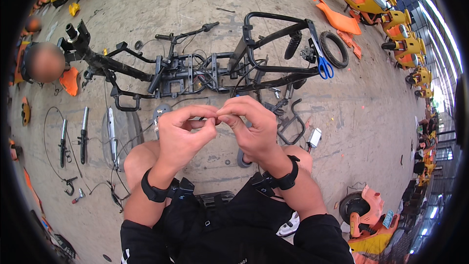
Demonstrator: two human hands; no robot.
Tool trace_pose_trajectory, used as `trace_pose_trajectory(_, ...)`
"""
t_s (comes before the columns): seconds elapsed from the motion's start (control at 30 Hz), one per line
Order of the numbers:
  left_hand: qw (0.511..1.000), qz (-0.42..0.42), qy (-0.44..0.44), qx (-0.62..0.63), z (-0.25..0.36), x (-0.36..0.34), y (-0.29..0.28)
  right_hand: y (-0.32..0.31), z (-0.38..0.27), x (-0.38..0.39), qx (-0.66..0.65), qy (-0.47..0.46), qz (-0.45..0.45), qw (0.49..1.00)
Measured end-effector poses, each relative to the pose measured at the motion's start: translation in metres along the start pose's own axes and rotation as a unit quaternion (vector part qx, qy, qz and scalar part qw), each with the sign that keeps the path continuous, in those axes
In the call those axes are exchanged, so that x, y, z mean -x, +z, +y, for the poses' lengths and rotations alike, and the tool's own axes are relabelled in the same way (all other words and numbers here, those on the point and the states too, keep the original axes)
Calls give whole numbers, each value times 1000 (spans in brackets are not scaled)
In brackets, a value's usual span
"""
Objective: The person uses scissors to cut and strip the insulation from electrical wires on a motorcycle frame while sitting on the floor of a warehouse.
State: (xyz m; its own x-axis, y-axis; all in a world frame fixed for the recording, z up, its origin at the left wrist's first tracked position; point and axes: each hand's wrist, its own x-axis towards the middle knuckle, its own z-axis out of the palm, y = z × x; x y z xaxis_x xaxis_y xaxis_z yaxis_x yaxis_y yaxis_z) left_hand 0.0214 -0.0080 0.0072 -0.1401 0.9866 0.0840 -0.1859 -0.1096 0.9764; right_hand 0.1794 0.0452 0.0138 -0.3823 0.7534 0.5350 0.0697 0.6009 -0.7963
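My left hand (181, 134) and my right hand (256, 129) meet in front of me, above my knees. Thumb and forefinger of each are pinched, and the fingertips of both hands touch or nearly touch. Whatever they hold is too small or too hidden to name. Just beyond my hands, a black scooter frame (188, 76) lies across the concrete floor with cables running through it. Scissors with blue handles (325, 67) rest at the frame's right end, blades pointing away from me.
Fork tubes (84, 137) lie at left by a clear plastic bag (128, 134). A black tyre (334, 50) and orange panels (337, 17) sit at far right. A white box-shaped part (314, 137) lies right of my knee. Another person (46, 63) is at far left; yellow scooters (400, 32) line the right.
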Motion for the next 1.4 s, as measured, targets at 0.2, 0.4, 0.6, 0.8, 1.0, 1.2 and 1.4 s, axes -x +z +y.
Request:
trace_pose_trajectory(0.2,1000,3,-7,12,-4,-1,-2,2,4,0,-4,-18,-9,1000)
trace_pose_trajectory(0.4,999,-9,-30,-39,1,-5,-4,0,6,3,-217,214,-39,952)
trace_pose_trajectory(0.6,997,-7,-82,-13,4,-4,-9,-1,8,3,-330,354,-39,874)
trace_pose_trajectory(0.8,989,-22,-137,43,-2,-6,-18,5,9,4,-375,376,-40,847)
trace_pose_trajectory(1.0,963,-12,-211,168,-2,-7,-19,12,16,8,-398,367,-39,840)
trace_pose_trajectory(1.2,958,7,-222,183,-3,-6,-18,20,20,10,-431,345,-19,833)
trace_pose_trajectory(1.4,957,27,-221,183,-3,-6,-13,26,20,15,-479,357,29,802)
